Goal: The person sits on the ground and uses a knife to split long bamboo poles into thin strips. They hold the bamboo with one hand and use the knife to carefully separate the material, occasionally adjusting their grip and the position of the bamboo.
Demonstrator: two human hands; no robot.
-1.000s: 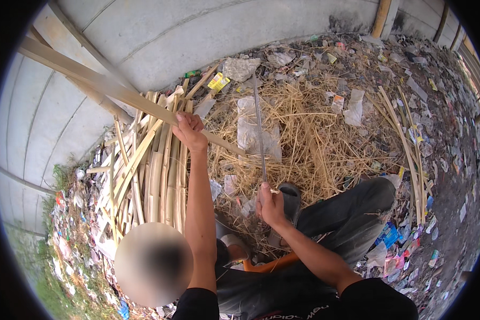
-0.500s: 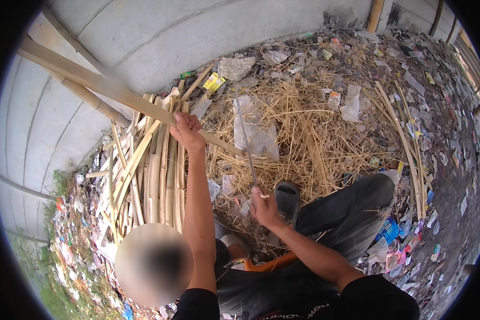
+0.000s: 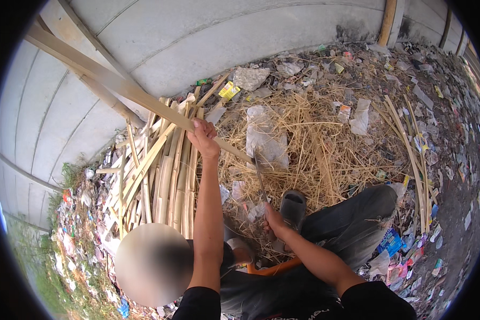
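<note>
One long strip (image 3: 144,100) is slanting over one pile of strips (image 3: 165,178); one left hand (image 3: 204,141) is clasping it. Its lower end is overlapping one thin blade (image 3: 261,180), which one right hand (image 3: 275,221) is gripping. At least two loose strips (image 3: 412,160) are lying rightmost.

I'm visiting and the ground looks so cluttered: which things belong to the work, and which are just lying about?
In the work:
long wooden strip, in the left hand
thin blade-like tool, in the right hand
pile of strips, probably

Just lying about, it seems:
yellow packet
stone
blue wrapper
</note>
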